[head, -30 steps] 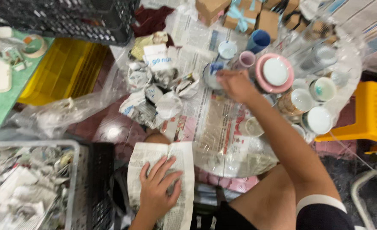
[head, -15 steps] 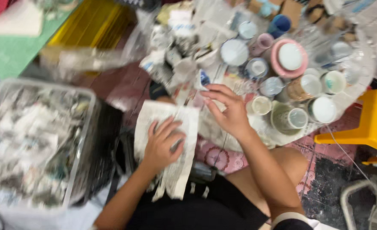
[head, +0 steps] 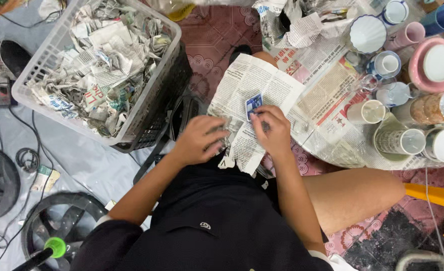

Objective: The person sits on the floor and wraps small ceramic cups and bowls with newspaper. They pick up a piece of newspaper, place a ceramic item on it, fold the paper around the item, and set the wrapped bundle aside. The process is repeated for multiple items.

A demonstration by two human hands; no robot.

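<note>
Up close, both hands on a newspaper sheet [head: 254, 88]; left hand [head: 200, 139] pressing flat, right hand [head: 272, 129] pinching a small blue-patterned cup [head: 253, 104].

One head-worn view, looking straight down from close above the lap: newspaper sheet [head: 254, 95] at centre, white basket [head: 56, 45] upper left, cluster of cups [head: 412, 90] upper right, floor all round.

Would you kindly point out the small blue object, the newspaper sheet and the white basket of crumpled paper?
small blue object [head: 253, 105], head view, its blue face.
newspaper sheet [head: 249, 80], head view, bare upper part.
white basket [head: 154, 95], head view, right rim.
</note>
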